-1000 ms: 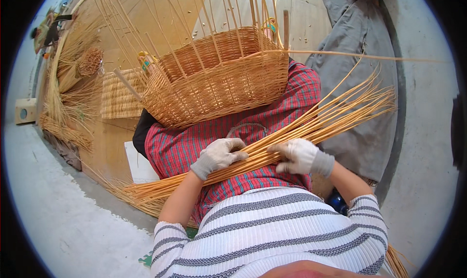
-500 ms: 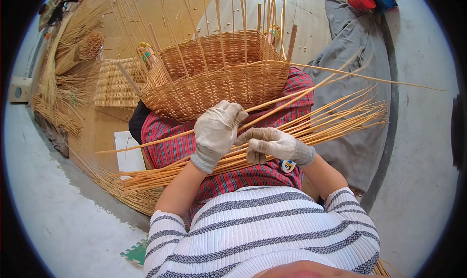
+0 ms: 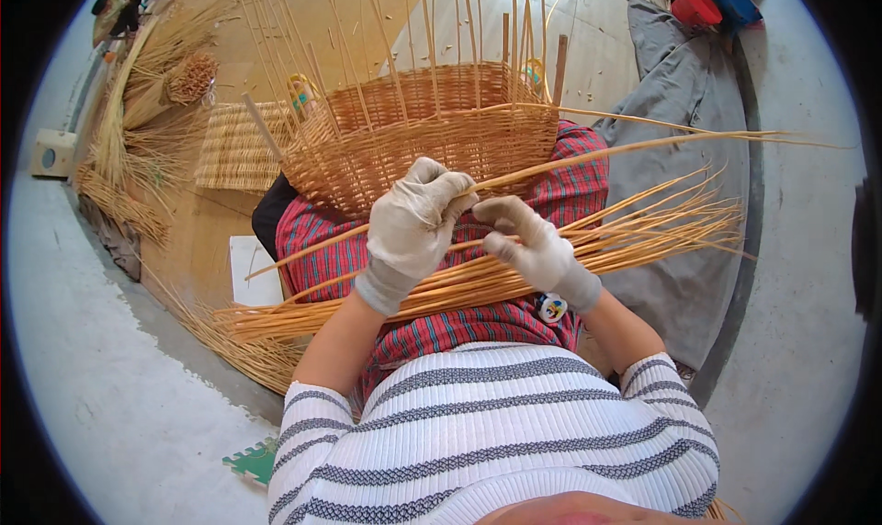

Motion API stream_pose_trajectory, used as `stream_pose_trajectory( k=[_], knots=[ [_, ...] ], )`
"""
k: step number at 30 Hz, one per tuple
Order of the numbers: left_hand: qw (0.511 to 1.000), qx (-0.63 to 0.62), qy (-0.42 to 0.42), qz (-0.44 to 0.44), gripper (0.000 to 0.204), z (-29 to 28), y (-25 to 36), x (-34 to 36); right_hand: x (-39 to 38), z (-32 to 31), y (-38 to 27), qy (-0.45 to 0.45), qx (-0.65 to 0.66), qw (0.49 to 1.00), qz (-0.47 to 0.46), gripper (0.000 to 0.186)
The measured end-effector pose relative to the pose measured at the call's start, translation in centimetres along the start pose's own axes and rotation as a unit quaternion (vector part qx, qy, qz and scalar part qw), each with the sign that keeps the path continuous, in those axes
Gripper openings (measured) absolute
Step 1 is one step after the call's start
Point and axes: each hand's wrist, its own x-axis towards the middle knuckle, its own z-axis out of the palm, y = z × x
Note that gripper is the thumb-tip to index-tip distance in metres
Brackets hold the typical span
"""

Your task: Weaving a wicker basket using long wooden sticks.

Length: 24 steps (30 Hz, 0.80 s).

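One long strand slants along the near side of the basket, pinched by our left hand; our right hand, just right, has thumb and fingers parted. Nearer, a bundle of strands crosses our checked cloth; grey fabric lies right.

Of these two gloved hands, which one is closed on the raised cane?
The left hand: it grips the cane held above the bundle, whereas the right hand, beside it, is partly open.
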Motion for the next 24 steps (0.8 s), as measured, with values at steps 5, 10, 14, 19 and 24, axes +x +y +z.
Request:
stream_pose_trajectory(
  k=[5,10,14,19,24],
  knots=[
    [0.988,0.034,-0.132,0.067,0.028,-0.5,-0.9,-0.5,0.7,-1.6,-0.1,0.055,0.235,0.960,-0.143,0.025],
    [0.994,0.079,-0.003,-0.078,0.015,-8.0,-11.6,-0.1,2.2,-17.1,-0.2,0.383,0.343,0.841,-0.168,0.028],
    [0.994,-0.018,-0.009,-0.106,0.015,-0.9,-13.4,0.9,7.0,-11.1,3.6,0.373,0.326,0.854,-0.161,0.027],
    [0.971,-0.032,0.101,-0.214,0.038,2.1,-14.2,3.2,7.5,-15.0,6.3,0.423,0.255,0.865,-0.088,0.025],
    [0.972,0.052,0.121,-0.196,0.067,5.3,-15.0,2.1,5.3,-19.4,8.9,0.479,0.245,0.835,-0.117,0.022]
  ],
)
